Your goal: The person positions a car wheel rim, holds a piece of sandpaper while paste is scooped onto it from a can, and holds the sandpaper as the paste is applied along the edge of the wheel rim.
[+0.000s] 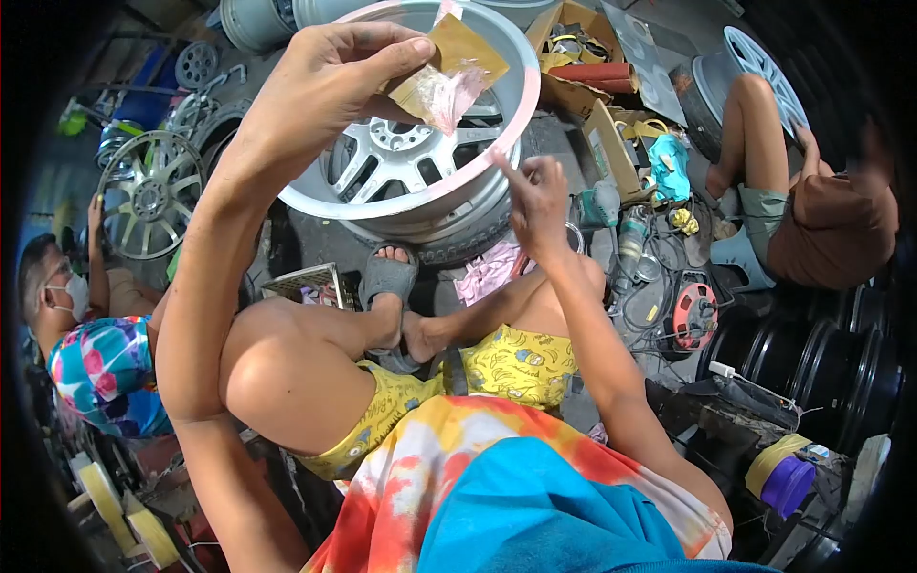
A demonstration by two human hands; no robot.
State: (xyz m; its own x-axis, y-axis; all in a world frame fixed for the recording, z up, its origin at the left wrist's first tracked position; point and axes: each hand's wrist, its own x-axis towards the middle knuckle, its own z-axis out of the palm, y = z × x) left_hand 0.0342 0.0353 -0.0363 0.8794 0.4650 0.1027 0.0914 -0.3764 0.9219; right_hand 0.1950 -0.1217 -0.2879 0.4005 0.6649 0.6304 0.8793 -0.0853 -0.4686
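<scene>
My left hand (334,81) is raised over the wheel, its thumb and fingers pinching a yellow-brown square sheet (475,45). Pale pink putty (451,95) is smeared on that sheet. Below lies a silver alloy wheel rim (320,205), face up on top of a tire (468,250). Pink patches show along its lip. My right hand (543,205) is at the right side of the lip, index finger stretched to a pink patch and the other fingers partly curled. I see nothing held in it.
Two other people sit nearby, one at left by a spoked wheel (151,199), one at right by another rim (755,76). Cardboard boxes (611,143), a red cable reel (693,315), power tools with cords and a pink cloth (492,272) lie around. Black rims (812,353) stand at right.
</scene>
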